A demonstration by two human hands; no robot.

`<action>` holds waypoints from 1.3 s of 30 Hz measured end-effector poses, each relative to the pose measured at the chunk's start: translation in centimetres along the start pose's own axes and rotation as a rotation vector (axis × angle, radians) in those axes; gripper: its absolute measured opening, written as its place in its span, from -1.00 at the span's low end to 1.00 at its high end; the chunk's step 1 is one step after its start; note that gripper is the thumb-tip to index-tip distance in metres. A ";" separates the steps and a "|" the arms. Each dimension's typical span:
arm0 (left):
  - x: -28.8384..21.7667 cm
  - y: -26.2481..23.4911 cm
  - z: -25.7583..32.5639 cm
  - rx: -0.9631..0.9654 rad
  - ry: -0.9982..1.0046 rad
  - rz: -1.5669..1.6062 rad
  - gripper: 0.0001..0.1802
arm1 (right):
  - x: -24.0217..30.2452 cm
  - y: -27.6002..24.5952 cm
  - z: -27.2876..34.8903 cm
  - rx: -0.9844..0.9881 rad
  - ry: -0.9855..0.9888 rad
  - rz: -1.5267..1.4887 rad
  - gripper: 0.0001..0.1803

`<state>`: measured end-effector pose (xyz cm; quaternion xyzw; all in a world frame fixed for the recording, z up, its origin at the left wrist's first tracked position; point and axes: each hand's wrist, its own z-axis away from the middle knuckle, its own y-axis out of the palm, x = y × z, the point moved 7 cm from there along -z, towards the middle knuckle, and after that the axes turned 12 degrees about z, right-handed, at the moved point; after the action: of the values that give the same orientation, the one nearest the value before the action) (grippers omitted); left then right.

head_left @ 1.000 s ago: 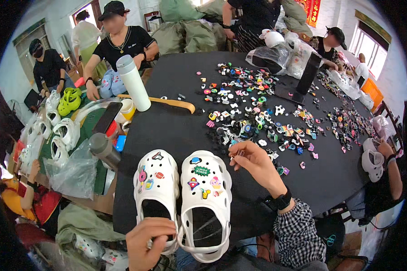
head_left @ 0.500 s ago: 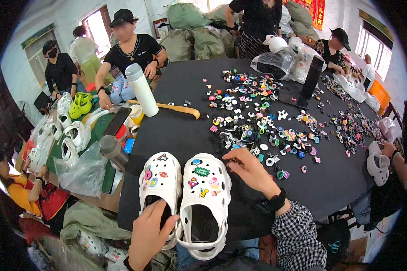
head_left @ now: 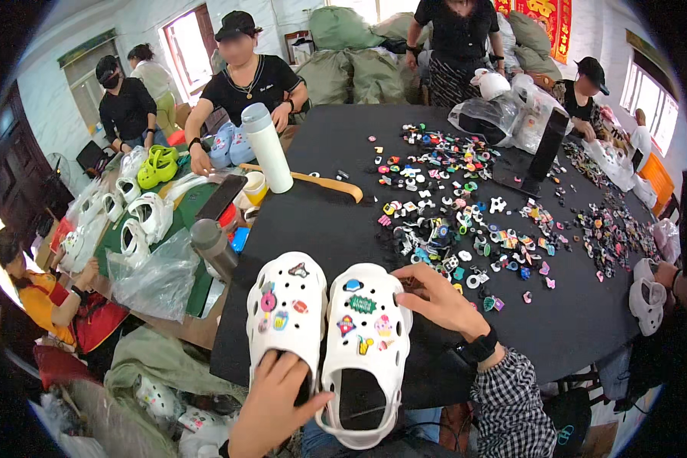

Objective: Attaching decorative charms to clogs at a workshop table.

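Observation:
Two white clogs decorated with colourful charms stand side by side at the near edge of the black table, toes pointing away from me. Into the foot opening of the left clog [head_left: 286, 305] reach the fingers of my left hand [head_left: 278, 401], gripping it from inside; its thumb lies by the heel strap of the other shoe. My right hand [head_left: 443, 301] has curled fingers at the outer front side of the right clog [head_left: 368, 328], holding its edge; its fingertips are partly hidden. Beyond that hand spreads a pile of small shoe charms [head_left: 466, 237].
A white bottle [head_left: 267, 149], a wooden back scratcher [head_left: 328, 183] and a grey tumbler [head_left: 215, 248] stand or lie to the left. Further left, a green-topped table [head_left: 187, 263] bears more clogs. Black stand [head_left: 546, 156] sits at the far right. Co-workers surround the tables.
The surroundings have shifted right and slightly down in view. My left hand sits lower at the left clog's opening; my right hand remains at the right clog's front side.

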<state>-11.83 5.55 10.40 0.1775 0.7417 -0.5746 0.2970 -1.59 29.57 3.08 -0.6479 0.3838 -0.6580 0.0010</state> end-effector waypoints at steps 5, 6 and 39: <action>-0.6 0.9 2.9 -0.056 -0.099 -0.013 -0.50 | 2.0 1.1 0.4 0.140 -0.007 0.017 -0.54; -0.5 0.7 3.0 -0.138 -0.063 -0.039 -0.49 | 2.1 1.3 0.4 0.146 -0.012 0.031 -0.54; -0.8 1.3 2.5 -0.091 -0.070 -0.055 -0.51 | 11.7 4.6 2.6 -0.152 -0.933 0.685 -0.76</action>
<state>-9.82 3.55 9.54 0.1231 0.7609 -0.5540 0.3145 -3.53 19.19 10.38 -0.7065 0.5764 -0.2357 0.3363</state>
